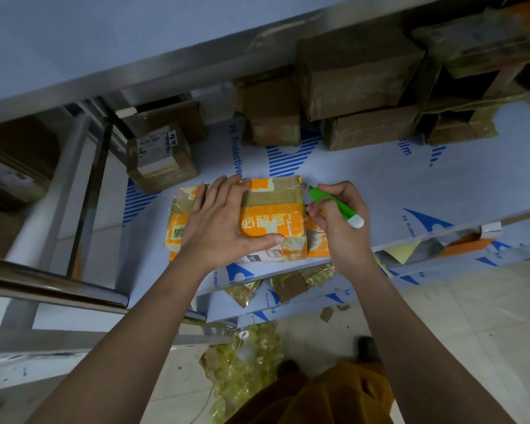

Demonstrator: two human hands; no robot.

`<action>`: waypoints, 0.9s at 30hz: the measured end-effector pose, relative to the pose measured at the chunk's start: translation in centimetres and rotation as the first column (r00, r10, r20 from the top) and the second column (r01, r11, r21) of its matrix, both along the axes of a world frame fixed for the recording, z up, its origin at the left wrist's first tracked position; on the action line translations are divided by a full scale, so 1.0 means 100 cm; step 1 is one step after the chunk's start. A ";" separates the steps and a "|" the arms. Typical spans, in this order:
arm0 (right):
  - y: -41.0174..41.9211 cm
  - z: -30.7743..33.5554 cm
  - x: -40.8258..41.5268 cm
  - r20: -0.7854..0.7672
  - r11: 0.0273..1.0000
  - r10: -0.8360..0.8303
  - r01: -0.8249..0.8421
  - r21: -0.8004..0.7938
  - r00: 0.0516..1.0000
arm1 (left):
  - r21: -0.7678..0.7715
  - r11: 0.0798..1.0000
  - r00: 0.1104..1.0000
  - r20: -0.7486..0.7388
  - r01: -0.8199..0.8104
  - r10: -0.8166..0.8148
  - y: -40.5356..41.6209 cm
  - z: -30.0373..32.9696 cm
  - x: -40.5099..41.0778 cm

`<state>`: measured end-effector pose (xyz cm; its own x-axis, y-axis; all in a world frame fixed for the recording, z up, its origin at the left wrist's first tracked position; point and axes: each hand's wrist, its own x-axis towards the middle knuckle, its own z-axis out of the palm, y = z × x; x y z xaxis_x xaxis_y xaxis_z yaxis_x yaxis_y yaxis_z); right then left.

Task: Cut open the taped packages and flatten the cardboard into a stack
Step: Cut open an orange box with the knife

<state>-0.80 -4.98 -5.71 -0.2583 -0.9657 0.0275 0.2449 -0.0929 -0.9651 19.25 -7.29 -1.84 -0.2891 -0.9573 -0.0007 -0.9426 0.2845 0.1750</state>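
Left hand presses orange package; right hand grips green cutter beside it.

The left hand covers the middle of the orange package, hiding part of its print and tape. The cutter shows only its green body; its blade tip at the package's right edge is too small to tell, and the right hand hides part of the handle. The label on the brown box is too blurred to read. Boxes at top right are cut off by the edge.
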 end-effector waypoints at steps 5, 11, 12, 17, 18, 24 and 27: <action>0.003 0.000 -0.001 0.031 0.998 0.034 -0.035 0.049 0.999 | -0.002 1.000 1.000 -0.004 0.004 -0.004 0.000 -0.002 0.000; 0.023 -0.005 0.003 0.010 0.998 0.027 -0.027 0.050 1.000 | 0.001 1.000 1.000 -0.004 0.021 -0.021 0.001 -0.001 0.001; 0.024 -0.005 0.002 0.003 0.998 0.031 -0.031 0.055 1.000 | 0.005 1.000 1.000 -0.002 0.022 -0.022 0.000 -0.001 0.001; 0.029 -0.002 -0.001 0.023 0.998 0.038 -0.039 0.041 0.999 | 0.021 0.999 1.000 -0.002 0.030 -0.030 0.001 -0.002 0.003; 0.031 -0.002 0.000 0.037 0.998 0.044 -0.046 0.039 0.998 | 0.023 0.999 1.000 -0.005 0.029 -0.029 0.000 -0.002 0.003; 0.044 -0.004 -0.001 0.065 0.994 0.107 -0.108 0.026 0.992 | 0.012 1.000 0.999 -0.019 0.029 -0.029 -0.003 -0.004 0.004; 0.044 0.000 -0.007 0.100 0.988 0.145 -0.149 0.038 0.984 | 0.004 0.999 0.999 -0.016 0.035 -0.035 -0.001 -0.004 0.005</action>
